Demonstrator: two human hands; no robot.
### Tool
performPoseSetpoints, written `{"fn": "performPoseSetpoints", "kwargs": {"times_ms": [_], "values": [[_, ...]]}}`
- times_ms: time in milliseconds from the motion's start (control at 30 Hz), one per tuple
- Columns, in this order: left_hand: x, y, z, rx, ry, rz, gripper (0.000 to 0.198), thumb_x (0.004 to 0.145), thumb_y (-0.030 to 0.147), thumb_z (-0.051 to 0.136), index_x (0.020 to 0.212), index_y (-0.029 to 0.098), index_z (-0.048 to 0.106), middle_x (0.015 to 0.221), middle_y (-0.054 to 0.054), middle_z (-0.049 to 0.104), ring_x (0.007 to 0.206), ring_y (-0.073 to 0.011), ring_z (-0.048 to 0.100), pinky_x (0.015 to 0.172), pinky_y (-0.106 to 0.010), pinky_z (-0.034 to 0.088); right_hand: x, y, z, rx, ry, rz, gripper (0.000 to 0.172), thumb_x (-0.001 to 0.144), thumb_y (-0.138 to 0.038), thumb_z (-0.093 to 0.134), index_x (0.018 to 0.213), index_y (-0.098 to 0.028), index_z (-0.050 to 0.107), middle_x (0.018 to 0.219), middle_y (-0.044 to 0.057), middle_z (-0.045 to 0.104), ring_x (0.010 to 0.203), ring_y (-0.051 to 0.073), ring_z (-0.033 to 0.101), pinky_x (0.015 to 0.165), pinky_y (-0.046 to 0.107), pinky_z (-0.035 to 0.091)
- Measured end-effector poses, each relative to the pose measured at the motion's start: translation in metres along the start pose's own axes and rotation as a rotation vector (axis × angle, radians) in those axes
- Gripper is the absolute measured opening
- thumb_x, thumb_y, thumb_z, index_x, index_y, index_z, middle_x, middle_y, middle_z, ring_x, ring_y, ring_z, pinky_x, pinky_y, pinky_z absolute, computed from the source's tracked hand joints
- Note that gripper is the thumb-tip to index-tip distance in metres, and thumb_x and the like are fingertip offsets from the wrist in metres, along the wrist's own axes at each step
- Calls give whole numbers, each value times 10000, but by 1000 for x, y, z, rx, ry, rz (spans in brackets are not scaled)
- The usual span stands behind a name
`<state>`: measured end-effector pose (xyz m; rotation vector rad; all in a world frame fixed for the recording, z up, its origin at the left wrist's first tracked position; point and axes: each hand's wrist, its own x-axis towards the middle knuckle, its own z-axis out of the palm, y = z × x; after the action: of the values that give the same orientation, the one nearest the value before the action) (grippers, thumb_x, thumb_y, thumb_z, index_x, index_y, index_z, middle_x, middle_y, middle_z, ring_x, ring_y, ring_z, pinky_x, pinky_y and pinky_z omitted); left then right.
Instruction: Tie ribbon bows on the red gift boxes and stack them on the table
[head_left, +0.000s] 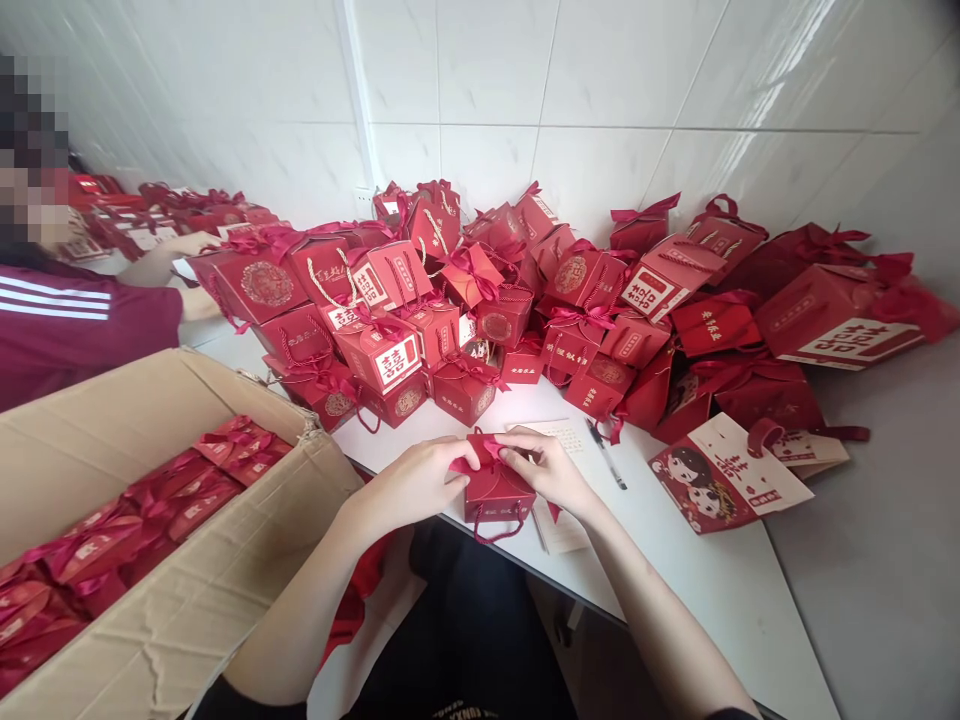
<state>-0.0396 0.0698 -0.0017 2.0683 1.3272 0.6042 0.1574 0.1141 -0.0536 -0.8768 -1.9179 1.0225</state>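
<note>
A small red gift box (499,497) with rope handles sits at the table's front edge, right before me. Across its top lies a crimson ribbon (489,453) tied in a bow. My left hand (420,478) is at the box's left side, its fingers curled and pinching the ribbon's left loop. On the other side my right hand (546,468) has thumb and fingers closed on the ribbon's right part. A ribbon tail hangs below the right hand. The knot is partly covered by my fingers.
Many red gift boxes (405,360) are heaped along the wall. A notebook (559,440) and a pen (606,455) lie behind my right hand. A cardboard carton (247,560) full of boxes stands at left. Another person's sleeve (82,320) shows beyond it. A flattened bag (724,475) lies right.
</note>
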Motion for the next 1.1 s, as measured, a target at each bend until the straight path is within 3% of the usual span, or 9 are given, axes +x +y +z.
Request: {"fn": "performPoseSetpoints", "kwargs": {"times_ms": [200, 367, 533, 667, 800, 967, 1100], "values": [[2, 12, -1, 186, 36, 58, 182, 847, 232, 456, 799, 211, 630, 835, -17, 569, 721, -160, 551, 678, -257, 410, -1, 2, 4, 1, 48, 0, 195, 844, -297, 503, 895, -212, 671, 827, 43, 637, 754, 176, 594, 693, 318, 461], [15, 9, 2, 339, 106, 209, 247, 893, 254, 412, 875, 202, 653, 986, -56, 524, 790, -166, 527, 694, -268, 409, -2, 6, 10, 161, 83, 70, 223, 807, -259, 537, 1025, -222, 515, 790, 6, 670, 765, 169, 640, 743, 322, 485], [30, 9, 1, 315, 69, 211, 245, 892, 237, 406, 925, 223, 648, 888, -32, 556, 743, -157, 525, 677, -254, 388, -3, 7, 10, 68, 51, 50, 87, 796, -242, 524, 853, -216, 584, 830, 22, 681, 796, 179, 641, 772, 333, 481], [39, 11, 0, 255, 75, 223, 206, 881, 234, 427, 904, 230, 632, 865, -15, 579, 756, -159, 541, 696, -250, 390, -4, 7, 10, 127, 63, 68, 65, 783, -227, 528, 849, -223, 528, 759, 1, 674, 767, 180, 648, 758, 334, 481], [50, -2, 4, 102, 107, 191, 138, 854, 234, 478, 836, 219, 615, 867, -3, 627, 809, -166, 582, 734, -248, 409, -5, 9, 12, 272, 75, 104, 159, 776, -285, 580, 857, -238, 452, 729, -14, 651, 743, 175, 656, 706, 306, 486], [50, -26, 16, -24, 161, 73, 133, 847, 294, 497, 893, 209, 590, 886, -18, 649, 846, -181, 597, 771, -275, 429, -7, 11, 13, 330, 124, 100, 204, 766, -352, 614, 811, -232, 456, 739, -4, 619, 745, 170, 638, 668, 284, 477], [41, -35, 25, 5, 193, 163, 105, 823, 207, 502, 801, 199, 604, 869, -34, 618, 885, -190, 560, 813, -304, 424, -7, 10, 12, 203, 181, 72, 171, 762, -350, 616, 785, -216, 511, 775, 13, 615, 630, 140, 557, 595, 271, 437]]}}
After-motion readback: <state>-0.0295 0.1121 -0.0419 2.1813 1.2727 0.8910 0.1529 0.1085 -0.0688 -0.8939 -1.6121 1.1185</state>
